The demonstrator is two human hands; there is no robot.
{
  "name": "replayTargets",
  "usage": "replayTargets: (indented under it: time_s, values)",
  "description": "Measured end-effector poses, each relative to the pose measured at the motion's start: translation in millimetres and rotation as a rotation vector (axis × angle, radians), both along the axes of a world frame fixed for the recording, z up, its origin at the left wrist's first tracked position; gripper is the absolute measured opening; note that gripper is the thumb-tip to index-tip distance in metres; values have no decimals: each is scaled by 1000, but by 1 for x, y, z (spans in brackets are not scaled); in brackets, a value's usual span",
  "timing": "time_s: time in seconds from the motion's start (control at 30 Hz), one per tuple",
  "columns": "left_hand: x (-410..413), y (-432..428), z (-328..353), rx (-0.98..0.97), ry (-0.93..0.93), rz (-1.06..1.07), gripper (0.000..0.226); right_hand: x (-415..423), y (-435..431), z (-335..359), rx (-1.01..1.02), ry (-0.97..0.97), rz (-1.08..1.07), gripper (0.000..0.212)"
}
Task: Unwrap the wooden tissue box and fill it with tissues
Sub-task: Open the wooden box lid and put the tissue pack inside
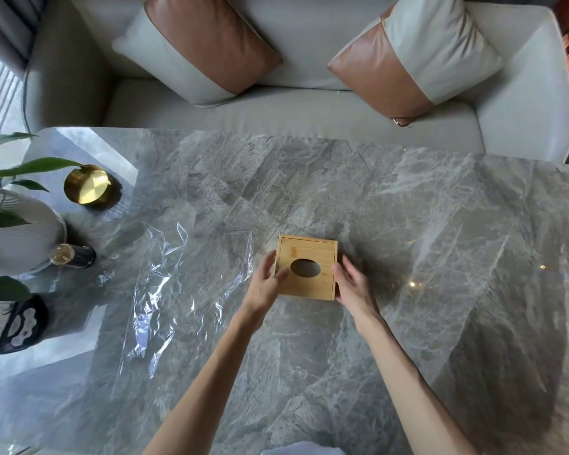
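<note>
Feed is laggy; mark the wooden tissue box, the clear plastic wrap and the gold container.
wooden tissue box (309,289): head view, on its bare lid below the oval opening.
clear plastic wrap (165,290): head view, on the crumpled middle of the sheet.
gold container (87,185): head view, on its shiny round face.

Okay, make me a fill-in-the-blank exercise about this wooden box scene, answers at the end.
1. The square light wooden tissue box has an ____ opening in its top.
2. The crumpled clear plastic wrap lies on the grey marble table to the box's ____.
3. The left hand and the right hand are both on the ____, not the wrap.
4. The cream sofa behind the table carries ____ brown-and-cream cushions.
Missing words: oval; left; box; two.
</note>
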State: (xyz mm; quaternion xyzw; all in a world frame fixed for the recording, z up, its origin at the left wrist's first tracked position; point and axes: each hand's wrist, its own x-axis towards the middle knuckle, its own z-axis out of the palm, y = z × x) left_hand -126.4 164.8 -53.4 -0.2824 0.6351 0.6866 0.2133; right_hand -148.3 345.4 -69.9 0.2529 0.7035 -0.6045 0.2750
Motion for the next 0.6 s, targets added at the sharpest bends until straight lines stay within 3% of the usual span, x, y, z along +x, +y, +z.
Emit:
replayTargets:
  time_s: [0.1,0.27,0.4,0.6]
  values:
    - [0,9,4,-3,58,-43,44,2,-7,-1,31,64,98,40]
    - [-23,10,4,-58,93,-40,55,-29,-7,-6,85,112,122,60]
    - [-37,9,1,-107,121,-78,63,-46,-7,-14,127,110,124,62]
    - [-34,4,-17,-220,158,-161,51,-44,-5,-34,189,129,138,60]
